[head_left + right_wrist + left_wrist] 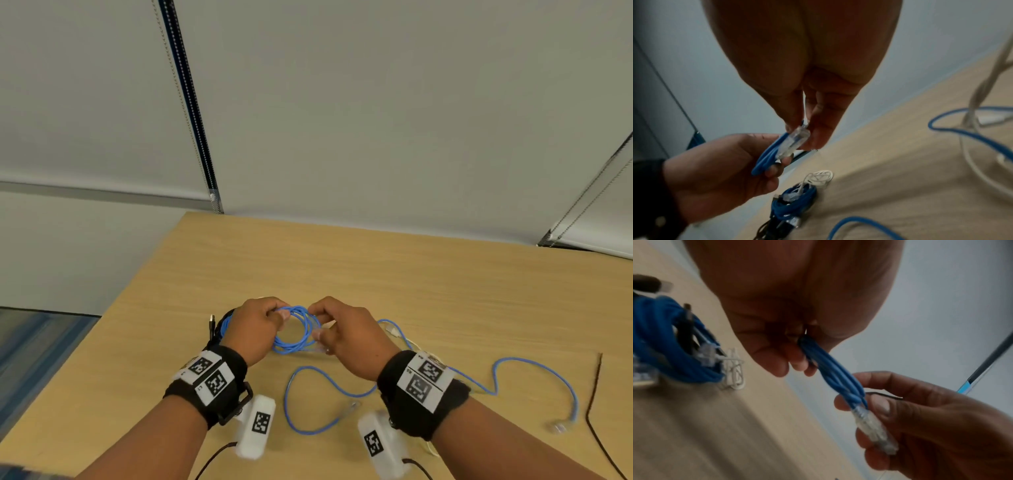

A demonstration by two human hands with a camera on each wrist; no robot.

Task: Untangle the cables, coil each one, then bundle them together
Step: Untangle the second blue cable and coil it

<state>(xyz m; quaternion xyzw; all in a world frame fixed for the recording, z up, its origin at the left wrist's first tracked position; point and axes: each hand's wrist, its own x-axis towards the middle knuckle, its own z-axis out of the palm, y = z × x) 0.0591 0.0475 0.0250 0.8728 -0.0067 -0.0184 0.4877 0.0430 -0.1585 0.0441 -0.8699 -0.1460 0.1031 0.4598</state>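
Observation:
A blue network cable coil (296, 330) hangs between both hands above the wooden table (411, 274). My left hand (274, 318) pinches the bunched blue strands (830, 374) on the coil's left side. My right hand (320, 329) pinches the coil's right side together with its clear plug (795, 141), which lies along the strands (873, 430). A second blue cable (496, 373) lies loose in curves on the table under and right of my right wrist, its clear plug (561, 426) at the right end.
A wound bundle of blue, black and white cables (795, 199) lies behind my left hand (222, 325), a black USB plug (211, 320) sticking up. A white cable (394, 330) lies beyond my right hand. A thin dark cord (596, 387) runs along the right edge.

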